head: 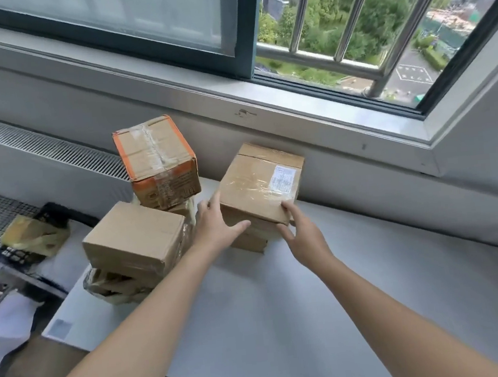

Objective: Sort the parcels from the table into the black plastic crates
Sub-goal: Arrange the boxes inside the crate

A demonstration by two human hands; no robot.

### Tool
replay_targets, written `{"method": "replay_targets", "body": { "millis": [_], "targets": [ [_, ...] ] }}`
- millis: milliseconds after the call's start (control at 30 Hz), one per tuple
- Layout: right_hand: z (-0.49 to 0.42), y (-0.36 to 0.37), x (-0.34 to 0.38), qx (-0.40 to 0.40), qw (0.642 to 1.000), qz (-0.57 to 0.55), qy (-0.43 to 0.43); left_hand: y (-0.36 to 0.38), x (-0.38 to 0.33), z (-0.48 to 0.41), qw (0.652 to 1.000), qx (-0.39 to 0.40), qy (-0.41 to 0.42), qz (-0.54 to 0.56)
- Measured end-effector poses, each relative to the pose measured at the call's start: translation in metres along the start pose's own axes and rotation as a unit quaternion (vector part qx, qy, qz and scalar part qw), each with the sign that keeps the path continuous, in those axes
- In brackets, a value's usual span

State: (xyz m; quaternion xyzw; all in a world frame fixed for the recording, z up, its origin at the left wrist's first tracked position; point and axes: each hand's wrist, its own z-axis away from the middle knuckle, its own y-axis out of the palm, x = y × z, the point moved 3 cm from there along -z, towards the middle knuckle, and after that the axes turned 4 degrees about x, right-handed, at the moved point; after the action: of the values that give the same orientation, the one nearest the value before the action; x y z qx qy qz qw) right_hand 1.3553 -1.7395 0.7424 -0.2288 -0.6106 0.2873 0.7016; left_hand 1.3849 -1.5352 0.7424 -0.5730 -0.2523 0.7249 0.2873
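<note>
Evidently for lifting, the left hand point(214, 223) presses open-fingered against the labelled cardboard box point(256, 184), the right hand point(302, 238) pinching its corner.

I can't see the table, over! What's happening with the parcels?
Left hand flat on brown cardboard parcel with white label; right hand pinching its near corner. Orange-edged cardboard parcel close left.

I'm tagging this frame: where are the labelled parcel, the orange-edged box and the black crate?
labelled parcel point(253, 185): head view, taped top face.
orange-edged box point(152, 149): head view, top face.
black crate point(17, 255): head view, near rim.
</note>
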Motion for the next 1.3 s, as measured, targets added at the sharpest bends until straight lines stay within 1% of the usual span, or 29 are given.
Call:
{"method": "replay_targets", "body": {
  "millis": [100, 167, 233, 333, 433, 500, 533, 633, 733, 767, 867, 933, 1033, 1133, 1200, 1300],
  "targets": [
    [-0.004, -0.016, 0.014, -0.069, 0.996, -0.051, 0.017, -0.004, -0.015, 0.005, 0.998, -0.028, 0.059, 0.002],
    [-0.010, -0.034, 0.027, -0.110, 0.991, -0.082, 0.001, -0.007, -0.030, 0.008, 0.993, -0.052, 0.094, -0.044],
    [-0.013, -0.059, 0.040, -0.145, 0.985, -0.090, -0.029, -0.014, -0.050, 0.011, 0.981, -0.093, 0.141, -0.094],
    [-0.014, -0.095, 0.051, -0.177, 0.978, -0.092, -0.062, -0.024, -0.080, 0.014, 0.962, -0.143, 0.178, -0.148],
    [-0.010, -0.123, 0.058, -0.194, 0.975, -0.065, -0.092, -0.033, -0.107, 0.018, 0.947, -0.186, 0.199, -0.173],
    [-0.004, -0.139, 0.062, -0.205, 0.971, -0.043, -0.115, -0.036, -0.126, 0.022, 0.938, -0.196, 0.217, -0.187],
    [-0.001, -0.147, 0.064, -0.209, 0.969, -0.046, -0.126, -0.035, -0.134, 0.024, 0.938, -0.187, 0.225, -0.183],
    [0.004, -0.172, 0.068, -0.222, 0.963, -0.057, -0.141, -0.032, -0.155, 0.031, 0.957, -0.131, 0.236, -0.104],
    [0.008, -0.196, 0.067, -0.226, 0.962, -0.033, -0.153, -0.029, -0.174, 0.042, 0.958, -0.107, 0.261, -0.061],
    [0.010, -0.202, 0.066, -0.221, 0.962, -0.032, -0.157, -0.026, -0.179, 0.045, 0.960, -0.100, 0.257, -0.044],
    [0.018, -0.215, 0.053, -0.191, 0.969, -0.048, -0.149, -0.016, -0.187, 0.052, 0.974, -0.065, 0.214, 0.039],
    [0.024, -0.218, 0.040, -0.187, 0.972, -0.038, -0.139, -0.010, -0.187, 0.052, 0.977, -0.034, 0.181, 0.110],
    [0.032, -0.222, 0.017, -0.204, 0.973, -0.001, -0.107, -0.001, -0.185, 0.051, 0.959, 0.025, 0.154, 0.235],
    [0.040, -0.228, -0.005, -0.233, 0.970, 0.057, -0.043, 0.005, -0.184, 0.050, 0.942, 0.037, 0.131, 0.308],
    [0.045, -0.231, -0.018, -0.237, 0.970, 0.048, -0.006, 0.009, -0.181, 0.048, 0.933, 0.036, 0.117, 0.338],
    [0.052, -0.234, -0.031, -0.242, 0.970, -0.019, 0.016, 0.016, -0.175, 0.045, 0.919, 0.048, 0.103, 0.377]
  ]
}}
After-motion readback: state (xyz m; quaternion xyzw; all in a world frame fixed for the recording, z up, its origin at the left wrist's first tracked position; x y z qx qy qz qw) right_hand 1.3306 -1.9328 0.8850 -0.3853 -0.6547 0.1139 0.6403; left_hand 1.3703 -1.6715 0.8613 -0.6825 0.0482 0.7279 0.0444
